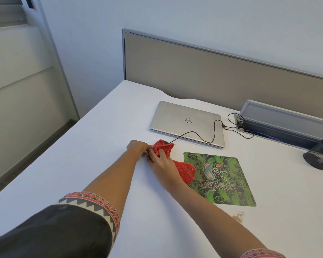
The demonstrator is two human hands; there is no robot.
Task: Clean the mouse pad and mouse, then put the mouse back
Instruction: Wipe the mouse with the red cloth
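A green patterned mouse pad [224,181] lies flat on the white desk [93,146], with no mouse on it. Left of the pad, a red cloth [164,147] is bunched over the black mouse [165,141], of which only a dark sliver and its cable show. My left hand [137,146] grips the covered mouse from the left side. My right hand [161,161] holds the red cloth against the mouse from the near side. The cloth's loose end [186,170] trails onto the pad's left edge.
A shut silver laptop [186,121] lies behind the hands, with the mouse's black cable [199,135] looping across its lid. A grey cable tray [285,121] and a black mesh pen holder [320,156] stand at the right. A beige partition [213,71] backs the desk.
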